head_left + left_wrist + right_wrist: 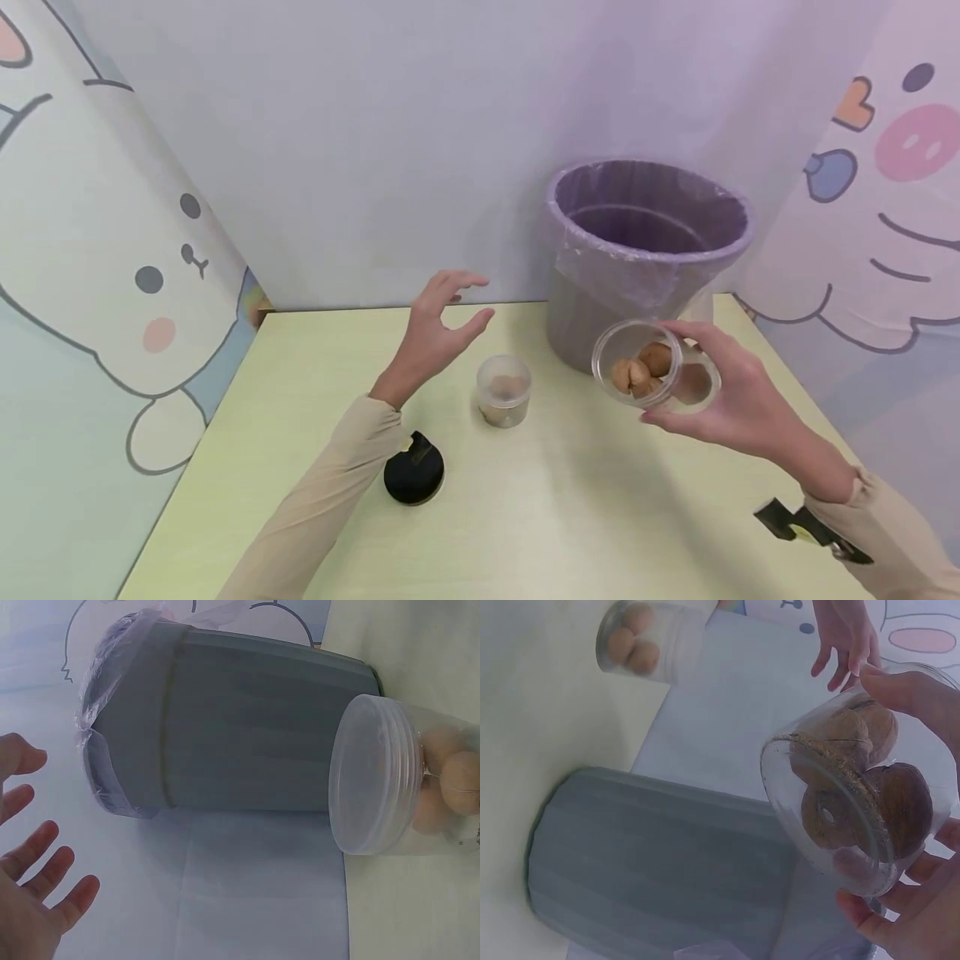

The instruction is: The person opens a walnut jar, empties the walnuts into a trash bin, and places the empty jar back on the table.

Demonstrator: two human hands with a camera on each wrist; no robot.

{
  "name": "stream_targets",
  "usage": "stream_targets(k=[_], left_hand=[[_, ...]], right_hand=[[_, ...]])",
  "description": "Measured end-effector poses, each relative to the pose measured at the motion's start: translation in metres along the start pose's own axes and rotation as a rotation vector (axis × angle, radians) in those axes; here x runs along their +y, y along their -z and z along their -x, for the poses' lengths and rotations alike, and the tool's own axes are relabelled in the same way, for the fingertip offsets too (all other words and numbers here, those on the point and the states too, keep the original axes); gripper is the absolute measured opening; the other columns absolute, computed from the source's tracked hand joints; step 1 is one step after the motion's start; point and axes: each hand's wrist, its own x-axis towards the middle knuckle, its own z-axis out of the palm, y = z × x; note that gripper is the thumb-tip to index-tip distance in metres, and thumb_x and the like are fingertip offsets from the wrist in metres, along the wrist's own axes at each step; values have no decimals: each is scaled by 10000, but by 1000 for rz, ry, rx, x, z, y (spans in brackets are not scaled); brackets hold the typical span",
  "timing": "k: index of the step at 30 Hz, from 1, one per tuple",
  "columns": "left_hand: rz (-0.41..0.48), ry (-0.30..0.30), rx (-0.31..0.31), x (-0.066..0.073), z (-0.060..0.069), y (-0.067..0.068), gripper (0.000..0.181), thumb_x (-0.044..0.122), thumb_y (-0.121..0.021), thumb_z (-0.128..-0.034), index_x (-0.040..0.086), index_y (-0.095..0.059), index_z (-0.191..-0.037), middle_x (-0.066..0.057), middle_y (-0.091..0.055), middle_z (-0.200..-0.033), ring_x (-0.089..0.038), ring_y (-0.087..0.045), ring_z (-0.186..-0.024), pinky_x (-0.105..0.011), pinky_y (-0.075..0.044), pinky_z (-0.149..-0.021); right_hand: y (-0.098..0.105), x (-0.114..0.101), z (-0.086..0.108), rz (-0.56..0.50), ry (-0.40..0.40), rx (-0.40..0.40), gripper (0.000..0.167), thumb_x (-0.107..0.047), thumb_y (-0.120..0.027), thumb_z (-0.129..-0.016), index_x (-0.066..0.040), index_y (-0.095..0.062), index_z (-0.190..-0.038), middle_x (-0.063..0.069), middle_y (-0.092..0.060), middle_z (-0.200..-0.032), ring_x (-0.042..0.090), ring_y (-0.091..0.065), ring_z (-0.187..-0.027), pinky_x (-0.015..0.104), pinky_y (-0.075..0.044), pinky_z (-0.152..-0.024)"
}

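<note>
My right fingers point(690, 331) grip the tilted jar point(615, 340), likely to steady its walnuts point(630, 375); my left fingers point(54, 868), spread and empty, hover near the upright jar point(507, 414).

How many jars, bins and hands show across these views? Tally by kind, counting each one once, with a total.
Jars: 2, the held jar and the standing jar
Bins: 1, the lined bin
Hands: 2, the left hand and the right hand
Total: 5
</note>
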Motion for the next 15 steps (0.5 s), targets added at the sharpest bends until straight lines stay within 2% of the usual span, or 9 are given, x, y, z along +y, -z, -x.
stream_targets(k=[4,7,11,15], left_hand=[[8,2,2,20,-8,2,304,-5,-697,-814,-2,-620,-1109,-152,-574,-1128,-278,-509,-1061,-397,-452,-887],[15,-6,8,23,-13,1,299,-25,-691,-811,-14,-621,-1101,-162,-579,-1118,-274,-510,-1051,-363,-453,-878],[32,-33,15,20,-20,-5,304,-30,-693,-808,-29,-619,-1103,-174,-582,-1121,-292,-511,-1052,-341,-453,-868],[37,-65,30,3,-28,-16,320,10,-713,-808,0,-626,-1115,-140,-589,-1130,-283,-511,-1056,-339,-451,-862]], right_hand=[[2,2,-3,-4,14,22,1023,-134,-939,-295,6,-567,-1238,62,-620,-1121,72,-544,-1006,157,-363,-864],[6,4,-6,-8,17,18,1020,-130,-939,-291,28,-566,-1227,75,-618,-1128,76,-536,-1024,154,-359,-868],[14,6,-9,1,14,13,1027,-147,-943,-301,32,-560,-1238,103,-622,-1115,74,-535,-1017,148,-356,-856],[21,9,-9,23,5,2,1045,-171,-949,-304,7,-558,-1257,106,-632,-1108,57,-541,-971,140,-361,-808]])
